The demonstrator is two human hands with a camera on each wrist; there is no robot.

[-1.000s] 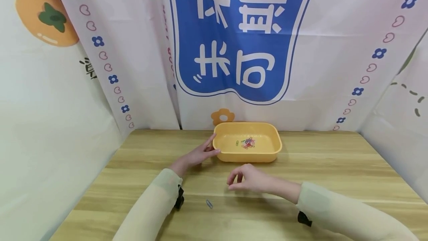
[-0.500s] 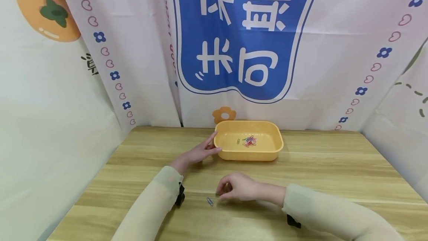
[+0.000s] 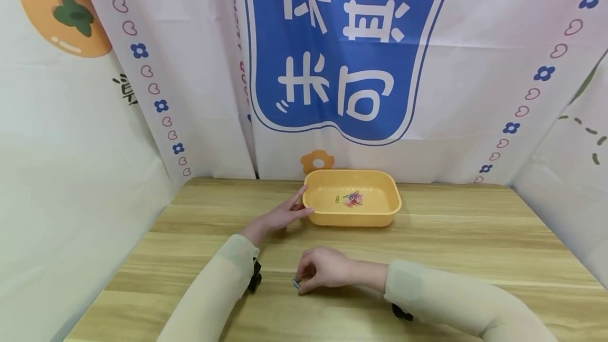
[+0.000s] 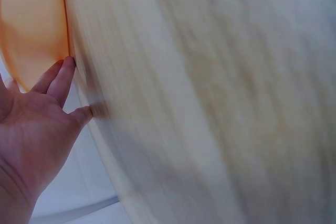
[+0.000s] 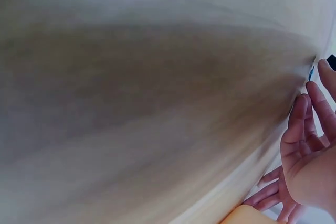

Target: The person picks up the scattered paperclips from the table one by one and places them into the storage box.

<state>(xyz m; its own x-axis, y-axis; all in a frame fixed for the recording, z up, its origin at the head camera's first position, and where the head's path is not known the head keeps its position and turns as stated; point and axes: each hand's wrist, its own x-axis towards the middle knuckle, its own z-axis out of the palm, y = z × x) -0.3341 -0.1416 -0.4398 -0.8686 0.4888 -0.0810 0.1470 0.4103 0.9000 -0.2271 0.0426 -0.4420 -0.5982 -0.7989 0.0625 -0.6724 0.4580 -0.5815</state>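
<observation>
In the head view a small blue paper clip (image 3: 296, 284) lies at the table's near middle, between the curled thumb and forefinger of my right hand (image 3: 328, 268), which pinch it at the table surface. The right wrist view shows the clip (image 5: 311, 73) as a thin blue sliver by the fingertips. My left hand (image 3: 280, 216) is stretched out, its fairly straight, spread fingers touching the left end of a yellow plastic box (image 3: 351, 219). Inside this box lies a small heap of coloured paper clips (image 3: 353, 199), with a green clip (image 3: 337, 199) apart to its left.
The wood-grain table (image 3: 451, 236) ends at the back against a hanging white cloth (image 3: 456, 152) with a blue printed panel. White cloth sides stand left and right. The yellow box sits close to the back cloth.
My right hand has moved left and nearer, down to the blue paper clip, and its thumb and forefinger have come round it. The left hand has stayed on the box.
</observation>
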